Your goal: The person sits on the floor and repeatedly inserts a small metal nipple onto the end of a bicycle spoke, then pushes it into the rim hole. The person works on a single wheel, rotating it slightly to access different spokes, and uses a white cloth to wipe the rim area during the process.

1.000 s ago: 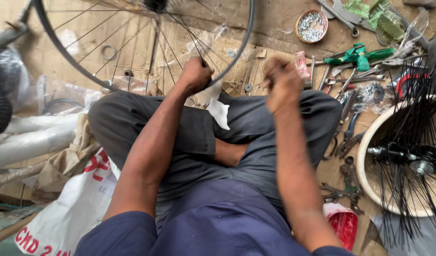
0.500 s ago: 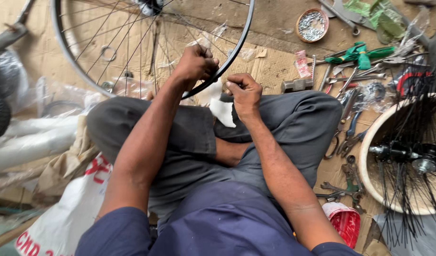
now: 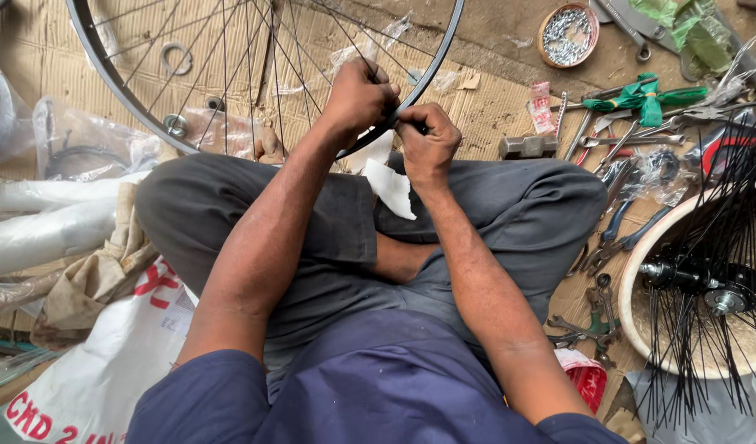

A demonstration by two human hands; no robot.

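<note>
A spoked bicycle wheel rim (image 3: 123, 99) lies on cardboard in front of my crossed legs. My left hand (image 3: 357, 99) grips the near edge of the rim, fingers curled over it. Right beside it, my right hand (image 3: 427, 140) is closed at the rim, pinching something small that I cannot make out. A white scrap of paper (image 3: 390, 185) rests on my grey trousers just below both hands.
A round tin of small metal parts (image 3: 568, 34) sits at the back right. Pliers, spanners and green-handled tools (image 3: 641, 94) are scattered on the right. A white basin (image 3: 633, 312) holds black spokes and a hub (image 3: 707, 288). White bags (image 3: 90, 378) and wrapped tubes (image 3: 41, 218) lie on the left.
My right hand has come down and left from chest height to the rim, meeting my left hand. The left hand stayed on the rim.
</note>
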